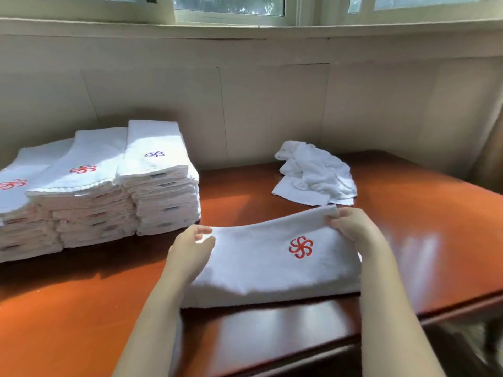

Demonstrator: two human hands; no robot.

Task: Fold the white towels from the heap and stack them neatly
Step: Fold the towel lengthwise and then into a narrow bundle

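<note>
Item, left hand [190, 248]: fingers and thumb are closed in a pinch on the far left corner of the towel [266, 268]. Item, right hand [351, 225]: likewise pinched on the far right corner, which is raised a little higher than the left. Bearings are taken from this towel, twelve o'clock being away from the person. The towel's far edge is held lifted off the table [81, 308] at twelve o'clock, while its near edge at six o'clock is laid flat on the wood. It is judged already doubled, from the thick near edge, and a red emblem [301, 247] is shown on the upper face toward three o'clock. At one o'clock, just beyond the right hand, the heap [315, 172] of unfolded white towels is found, small and crumpled. At ten o'clock, apart from the towel, three stacks [160, 191] of folded towels are ranged side by side; the nearest is topped by a blue emblem, the two others by red. Behind, at twelve o'clock, a pale panelled wall [272, 99] and a window [228, 6] are noted. Step judged in hand: a further fold. Both corners should be carried together and level, so that edge is laid on edge. The sag between the hands should be taken out by a light outward pull, and the fold pressed flat before transfer to a stack.
</note>
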